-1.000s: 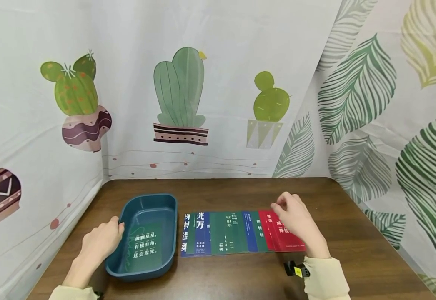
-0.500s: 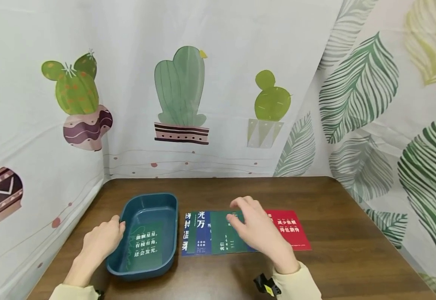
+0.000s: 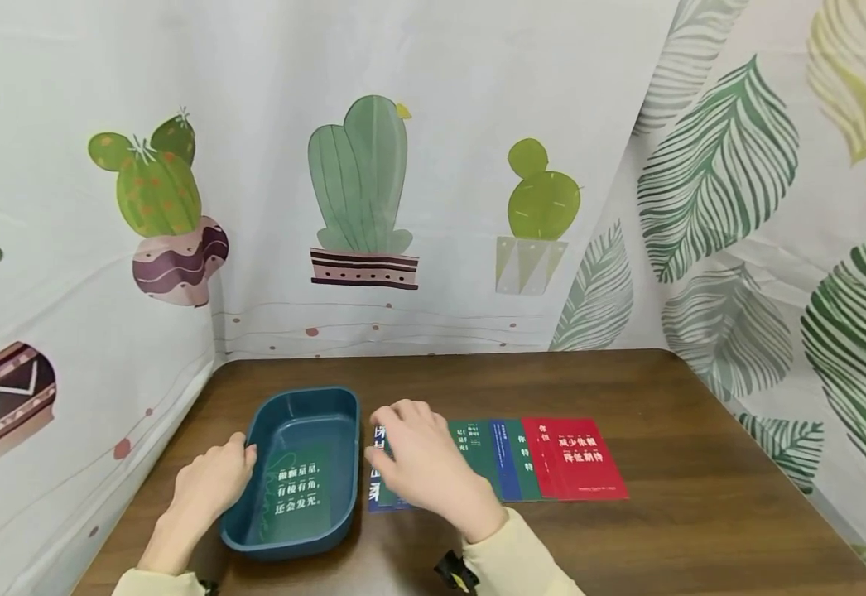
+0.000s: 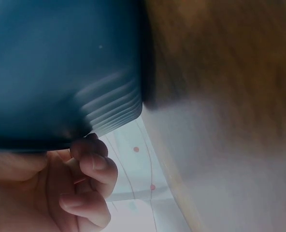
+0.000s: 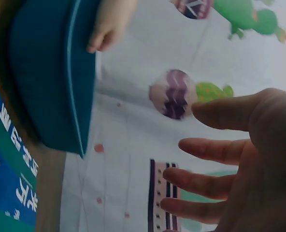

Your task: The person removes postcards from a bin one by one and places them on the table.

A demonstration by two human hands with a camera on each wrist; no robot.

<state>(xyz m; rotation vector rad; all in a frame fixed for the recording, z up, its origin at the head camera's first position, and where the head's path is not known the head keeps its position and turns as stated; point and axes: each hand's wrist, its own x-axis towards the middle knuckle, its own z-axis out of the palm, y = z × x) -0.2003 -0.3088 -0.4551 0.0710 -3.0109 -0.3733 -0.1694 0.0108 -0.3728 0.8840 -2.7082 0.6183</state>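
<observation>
My left hand grips the left rim of a teal plastic tray, with curled fingers under the edge in the left wrist view. A green card with white writing lies flat inside the tray. To the right of the tray runs a row of overlapping cards in blue, green and red, among them a red card at the right end. My right hand hovers over the row's left part with fingers spread and nothing in them, hiding several cards. Blue and green cards show below it in the right wrist view.
All of this is on a brown wooden table. Behind and beside it hang white curtains printed with cacti and leaves. The tray's right wall stands close to the row's left end.
My right hand has moved left from above the red cards, across the row, to its left end near the tray. The left hand stays on the tray's rim.
</observation>
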